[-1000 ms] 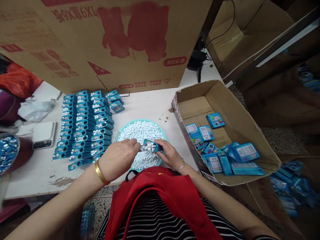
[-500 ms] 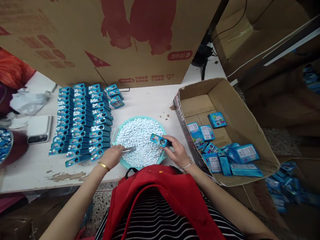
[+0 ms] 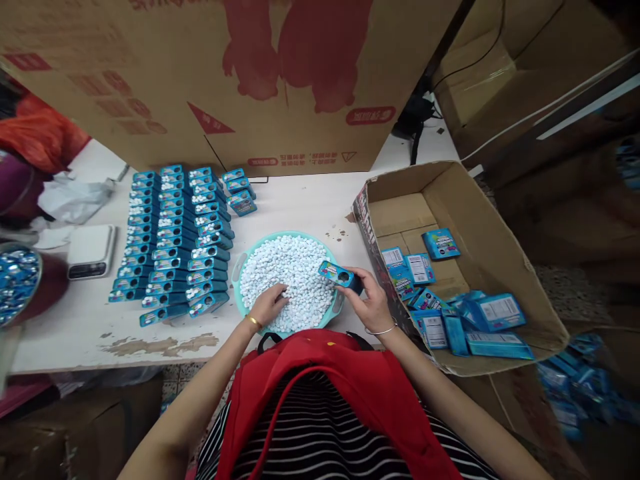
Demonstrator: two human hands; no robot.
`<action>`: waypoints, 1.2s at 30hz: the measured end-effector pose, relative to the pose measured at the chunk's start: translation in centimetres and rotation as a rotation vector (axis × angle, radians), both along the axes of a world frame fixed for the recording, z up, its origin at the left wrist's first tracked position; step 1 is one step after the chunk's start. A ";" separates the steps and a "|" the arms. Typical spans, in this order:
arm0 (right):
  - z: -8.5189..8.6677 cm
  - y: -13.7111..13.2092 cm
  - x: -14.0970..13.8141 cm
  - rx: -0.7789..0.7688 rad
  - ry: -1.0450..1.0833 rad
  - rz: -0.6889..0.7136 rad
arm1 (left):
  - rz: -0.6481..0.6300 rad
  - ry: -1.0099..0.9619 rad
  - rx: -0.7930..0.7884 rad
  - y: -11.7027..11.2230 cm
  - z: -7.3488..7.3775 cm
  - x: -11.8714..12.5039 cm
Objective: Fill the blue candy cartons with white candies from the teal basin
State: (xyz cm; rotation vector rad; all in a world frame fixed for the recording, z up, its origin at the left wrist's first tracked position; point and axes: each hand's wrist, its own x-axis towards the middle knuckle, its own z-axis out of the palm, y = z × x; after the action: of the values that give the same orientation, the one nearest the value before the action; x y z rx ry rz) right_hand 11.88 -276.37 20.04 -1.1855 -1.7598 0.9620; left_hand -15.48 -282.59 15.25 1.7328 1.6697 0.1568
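Legibly, "CARAMELO" on one blue box (image 3: 441, 244)

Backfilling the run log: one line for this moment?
left hand: at white pieces | right hand: holding blue box | box rows: left of basin

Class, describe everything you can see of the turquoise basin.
The basin is round, turquoise and plastic-looking, with a looped handle at its left. It sits upright on the pale table, filled with small white pieces that hide its bottom. The left hand touches the pieces; the right hand is by its right rim, contact unclear.
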 end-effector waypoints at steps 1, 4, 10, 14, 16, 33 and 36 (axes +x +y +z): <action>0.0 0.0 0.1 0.003 -0.002 -0.005 | 0.000 -0.020 0.008 0.0 0.4 -0.2; 0.0 -0.1 0.4 0.025 -0.020 -0.002 | 0.004 -0.077 0.041 0.0 2.9 -0.6; -0.4 -0.1 -0.2 0.147 -0.039 0.123 | -0.136 -0.085 0.129 1.7 11.1 -0.8; -0.3 -0.2 -1.3 0.219 -0.037 0.196 | -0.321 0.068 0.165 3.2 15.1 0.1; -0.2 -0.3 -1.8 0.231 -0.023 0.224 | -0.408 0.194 0.163 4.0 16.7 1.0; 0.5 -0.8 -3.7 0.199 0.121 0.235 | -0.482 0.267 0.196 6.7 22.1 1.7; 0.9 -0.5 -4.6 0.179 0.155 0.192 | -0.453 0.008 0.261 7.7 17.8 0.9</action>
State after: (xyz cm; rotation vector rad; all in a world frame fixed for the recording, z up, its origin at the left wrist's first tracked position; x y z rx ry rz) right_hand 7.30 -276.90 20.91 -0.8195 -1.8154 0.9565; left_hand -14.61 -274.88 33.03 2.2625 1.2620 0.1605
